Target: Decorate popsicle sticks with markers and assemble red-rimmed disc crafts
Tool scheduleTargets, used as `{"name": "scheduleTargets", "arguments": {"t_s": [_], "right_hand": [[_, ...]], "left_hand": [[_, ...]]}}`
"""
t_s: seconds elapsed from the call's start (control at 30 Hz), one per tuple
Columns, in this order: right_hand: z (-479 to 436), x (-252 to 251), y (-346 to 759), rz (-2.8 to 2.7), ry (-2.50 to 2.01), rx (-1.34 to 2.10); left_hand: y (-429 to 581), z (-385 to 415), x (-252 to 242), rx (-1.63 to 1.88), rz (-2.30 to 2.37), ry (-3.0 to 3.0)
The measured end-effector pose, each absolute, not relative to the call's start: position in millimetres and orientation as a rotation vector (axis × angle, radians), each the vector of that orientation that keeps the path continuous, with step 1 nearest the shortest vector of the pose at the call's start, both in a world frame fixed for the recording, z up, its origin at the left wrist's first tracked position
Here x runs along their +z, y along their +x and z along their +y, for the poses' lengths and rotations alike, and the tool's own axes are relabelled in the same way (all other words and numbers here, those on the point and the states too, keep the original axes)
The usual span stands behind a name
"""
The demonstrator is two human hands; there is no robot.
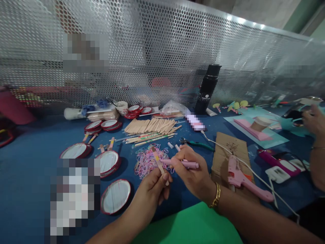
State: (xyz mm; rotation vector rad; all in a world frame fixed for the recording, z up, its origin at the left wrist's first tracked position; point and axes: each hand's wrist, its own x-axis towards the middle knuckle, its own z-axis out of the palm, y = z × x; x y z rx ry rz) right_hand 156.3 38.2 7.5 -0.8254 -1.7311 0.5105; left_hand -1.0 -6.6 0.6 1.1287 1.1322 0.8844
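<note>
My left hand [153, 187] pinches a wooden craft stick [157, 160] with coloured marks, held upright and tilted to the left. My right hand [191, 171], with a gold bracelet at the wrist, grips a pink marker pen [186, 164] whose tip points left at the stick. Both hands hover over a heap of thin coloured rubber bands [146, 161] on the blue table. A pile of plain wooden sticks [151, 126] lies just beyond them.
Several red-rimmed round lids [115, 196] with stick handles lie at the left. A pink glue gun [241, 179] rests on cardboard [228, 149] at the right, green-handled pliers [198, 144] nearby. A black bottle [207, 88] stands by the perforated metal screen. Another person's hand [313, 120] is at far right.
</note>
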Motion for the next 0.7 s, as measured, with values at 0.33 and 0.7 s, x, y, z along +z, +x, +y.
{"name": "scheduleTargets", "arguments": {"t_s": [0.33, 0.7], "right_hand": [[38.4, 9.6, 157.5, -1.727, -0.817, 0.509], [31.8, 9.5, 157.4, -1.824, -0.827, 0.653]], "left_hand": [[-0.9, -5.9, 0.2, 0.884, 1.135, 1.117], [-1.6, -8.6, 0.7, 0.872, 1.145, 1.243]]}}
